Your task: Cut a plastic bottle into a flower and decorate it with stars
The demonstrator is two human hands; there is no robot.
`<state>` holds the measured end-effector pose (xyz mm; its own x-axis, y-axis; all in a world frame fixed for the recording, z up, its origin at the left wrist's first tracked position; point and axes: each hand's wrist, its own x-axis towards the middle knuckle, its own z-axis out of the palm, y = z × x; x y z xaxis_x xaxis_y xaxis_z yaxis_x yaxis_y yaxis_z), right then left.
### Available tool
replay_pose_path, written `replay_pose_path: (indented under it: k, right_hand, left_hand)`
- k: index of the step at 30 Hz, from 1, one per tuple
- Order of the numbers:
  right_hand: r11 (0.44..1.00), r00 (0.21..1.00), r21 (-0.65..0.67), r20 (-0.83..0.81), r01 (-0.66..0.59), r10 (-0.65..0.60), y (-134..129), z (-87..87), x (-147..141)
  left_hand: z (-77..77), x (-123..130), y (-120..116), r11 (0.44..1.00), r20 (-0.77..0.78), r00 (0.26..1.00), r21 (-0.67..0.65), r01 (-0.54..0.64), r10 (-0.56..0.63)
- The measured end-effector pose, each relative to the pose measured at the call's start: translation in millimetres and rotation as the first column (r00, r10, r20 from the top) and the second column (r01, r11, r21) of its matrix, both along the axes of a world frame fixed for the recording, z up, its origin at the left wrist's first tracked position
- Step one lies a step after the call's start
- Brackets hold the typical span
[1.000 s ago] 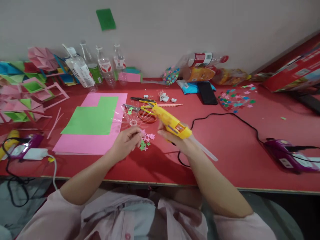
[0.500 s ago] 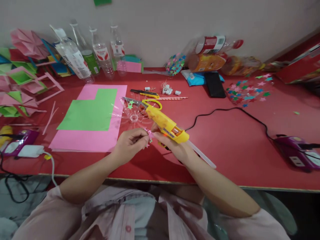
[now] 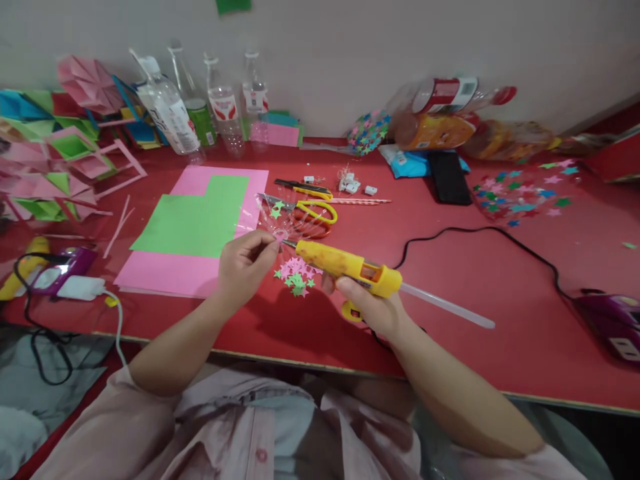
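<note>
My right hand is wrapped round a yellow hot glue gun, with a long clear glue stick poking out of its back end. The gun's metal nozzle points left, at a small pink paper star pinched between the fingertips of my left hand. Whether the nozzle touches the star I cannot tell. Below them lies a heap of pink and green paper stars. Just beyond sits a clear cut plastic bottle piece with splayed strips and green stars on it, beside yellow-handled scissors.
Pink paper and green paper lie at left. Plastic bottles stand along the wall. A utility knife, a black phone and star-covered plastic pieces lie farther back. A black cord runs to a purple power socket.
My left hand has drawn back from the star heap with a pink star. My right hand has turned the glue gun from pointing up-left to nearly level, nozzle toward that star.
</note>
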<state>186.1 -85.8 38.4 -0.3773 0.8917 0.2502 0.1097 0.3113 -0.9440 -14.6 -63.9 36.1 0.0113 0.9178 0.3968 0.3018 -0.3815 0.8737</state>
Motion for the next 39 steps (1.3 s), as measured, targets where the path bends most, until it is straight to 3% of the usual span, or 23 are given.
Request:
replay_pose_path:
  k: [24,39]
  right_hand:
    - [0.982,0.994,-0.158,0.054,0.102,-0.095,-1.5,-4.0,-0.1]
    - [0.962,0.995,-0.255,0.026,0.097,-0.094,-4.5,0.9,-2.1]
  left_hand:
    - [-5.1,-1.0,0.0,1.0,-0.058,0.998,0.016,0.0,0.001]
    - [-3.8,-1.0,-1.2,0.997,-0.132,0.991,0.067,-0.026,0.035]
